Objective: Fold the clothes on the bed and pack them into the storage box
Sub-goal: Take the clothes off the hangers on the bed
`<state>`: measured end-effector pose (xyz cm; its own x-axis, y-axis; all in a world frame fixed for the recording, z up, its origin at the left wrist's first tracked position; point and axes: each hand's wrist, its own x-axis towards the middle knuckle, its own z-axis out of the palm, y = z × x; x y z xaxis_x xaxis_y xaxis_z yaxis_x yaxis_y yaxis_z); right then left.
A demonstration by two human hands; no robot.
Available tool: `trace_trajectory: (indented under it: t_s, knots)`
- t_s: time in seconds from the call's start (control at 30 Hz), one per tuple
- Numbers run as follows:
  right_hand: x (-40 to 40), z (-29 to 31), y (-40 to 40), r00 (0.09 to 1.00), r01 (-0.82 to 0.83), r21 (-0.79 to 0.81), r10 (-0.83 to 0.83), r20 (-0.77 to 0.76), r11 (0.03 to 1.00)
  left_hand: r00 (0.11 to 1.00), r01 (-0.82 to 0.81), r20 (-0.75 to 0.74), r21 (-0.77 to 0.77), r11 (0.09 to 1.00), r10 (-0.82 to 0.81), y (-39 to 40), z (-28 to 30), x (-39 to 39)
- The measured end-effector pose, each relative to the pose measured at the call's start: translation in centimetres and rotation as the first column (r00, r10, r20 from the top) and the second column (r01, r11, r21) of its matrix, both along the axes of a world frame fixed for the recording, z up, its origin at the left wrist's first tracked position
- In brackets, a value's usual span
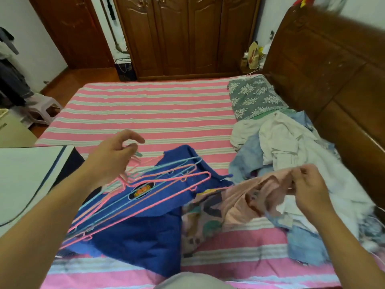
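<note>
Pink garment [260, 195] held up over near edge of the bed [145, 105], pinched by right hand [310, 188]. Left hand [112, 157] has fingers curled round hooks of a bunch of pink and blue wire hangers [145, 190], above a blue garment [145, 232] lying on the bed. Clothes pile [291, 147] to the right, against headboard [333, 80]; grey floral pillow [256, 99] behind it

wooden wardrobe [187, 34], floral pillow [256, 99], plastic stool [44, 110].
</note>
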<state>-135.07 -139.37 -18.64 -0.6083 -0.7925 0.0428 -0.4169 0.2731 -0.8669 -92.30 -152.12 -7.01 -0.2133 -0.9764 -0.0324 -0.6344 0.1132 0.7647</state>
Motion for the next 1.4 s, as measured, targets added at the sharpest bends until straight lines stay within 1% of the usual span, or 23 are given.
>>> trace_trajectory:
  t_s: [0.1,0.23,0.27,0.33,0.37,0.43,0.5,0.57,0.63,0.7,0.77,0.83,0.9,0.93,1.0,1.07,1.13,1.17,1.2,1.27,1.3,1.33,1.4]
  knots:
    - [0.3,6.2,0.5,0.992,0.069,-0.205,-0.088,-0.087,0.976,0.997,-0.071,0.016,-0.076,0.995,0.073,-1.4,-0.7,-4.2]
    - [-1.8,13.5,1.1,0.943,0.222,-0.461,-0.309,-0.122,0.859,0.996,-0.088,-0.009,-0.057,0.994,0.088,-2.2,-1.5,-9.3]
    - [-2.9,15.0,1.1,0.933,0.236,-0.501,-0.338,-0.122,0.833,0.996,-0.087,-0.023,-0.042,0.995,0.086,-2.2,-1.6,-10.4]
    - [-6.0,17.0,0.2,0.919,0.267,-0.512,-0.376,-0.119,0.816,0.997,-0.074,-0.037,-0.031,0.997,0.073,-2.4,-1.6,-12.0]
    - [-8.0,17.6,-0.6,0.919,0.283,-0.495,-0.38,-0.106,0.822,0.997,-0.067,-0.046,-0.024,0.997,0.066,-2.7,-1.6,-12.8]
    - [-12.0,18.0,-2.9,0.926,0.304,-0.404,-0.368,-0.089,0.863,0.993,-0.075,-0.094,0.021,0.997,0.076,-3.3,-1.4,-14.1]
    - [-16.0,17.6,-6.0,0.93,0.315,-0.259,-0.352,-0.109,0.913,0.977,-0.091,-0.183,0.109,0.99,0.11,-4.1,-1.2,-15.3]
    - [-19.5,16.9,-9.2,0.936,0.313,-0.145,-0.33,-0.118,0.939,0.943,-0.084,-0.295,0.226,0.971,0.15,-4.8,-1.2,-16.3]
    - [-22.7,16.1,-12.5,0.943,0.304,-0.085,-0.313,-0.116,0.949,0.895,-0.072,-0.395,0.325,0.943,0.205,-5.6,-1.4,-17.1]
    - [-24.5,15.4,-15.5,0.948,0.304,-0.063,-0.308,-0.083,0.951,0.864,-0.059,-0.44,0.396,0.916,0.246,-6.0,-1.3,-17.5]
    - [-25.8,14.0,-18.5,0.965,0.257,0.01,-0.256,-0.059,0.966,0.841,-0.026,-0.471,0.457,0.889,0.267,-6.4,-1.3,-17.8]
    - [-26.9,10.4,-21.7,0.991,0.131,0.14,-0.124,-0.058,0.981,0.803,0.036,-0.527,0.508,0.86,0.277,-6.7,-1.5,-17.8]
    - [-22.3,7.8,-22.5,0.999,-0.028,0.201,0.033,-0.02,0.979,0.762,0.054,-0.568,0.534,0.844,0.311,-7.0,-1.5,-17.5]
    - [-18.1,7.4,-21.7,0.994,-0.111,0.193,0.108,0.025,0.975,0.749,0.046,-0.577,0.535,0.844,0.324,-7.1,-1.4,-17.3]
    - [-10.1,6.9,-18.5,0.949,-0.301,0.147,0.282,0.138,0.942,0.728,0.017,-0.587,0.532,0.846,0.355,-7.2,-1.1,-17.1]
    - [-3.8,5.7,-14.8,0.878,-0.473,0.122,0.456,0.146,0.873,0.715,0.004,-0.6,0.517,0.856,0.359,-7.0,-0.5,-17.0]
    - [1.8,5.2,-10.7,0.819,-0.574,0.098,0.566,0.099,0.813,0.709,0.0,-0.616,0.487,0.873,0.344,-6.8,0.4,-17.1]
    - [4.1,4.7,-9.0,0.811,-0.585,0.079,0.583,0.047,0.807,0.695,-0.004,-0.631,0.474,0.88,0.344,-6.7,0.9,-17.2]
    - [6.1,4.4,-7.6,0.817,-0.572,0.061,0.575,-0.04,0.818,0.677,-0.006,-0.653,0.456,0.89,0.339,-6.6,1.4,-17.2]
    - [9.2,3.6,-5.7,0.81,-0.53,0.07,0.529,-0.252,0.845,0.646,0.001,-0.694,0.417,0.909,0.318,-6.3,2.5,-17.3]
    - [10.2,3.4,-4.9,0.805,-0.51,0.071,0.505,-0.312,0.857,0.635,0.002,-0.709,0.399,0.917,0.307,-6.0,3.0,-17.3]
    - [10.8,3.2,-4.4,0.811,-0.493,0.054,0.481,-0.334,0.868,0.629,-0.003,-0.717,0.385,0.923,0.301,-5.9,3.4,-17.3]
    - [11.6,2.9,-3.8,0.81,-0.452,-0.004,0.408,-0.422,0.892,0.612,-0.005,-0.739,0.353,0.936,0.282,-5.1,4.3,-17.4]
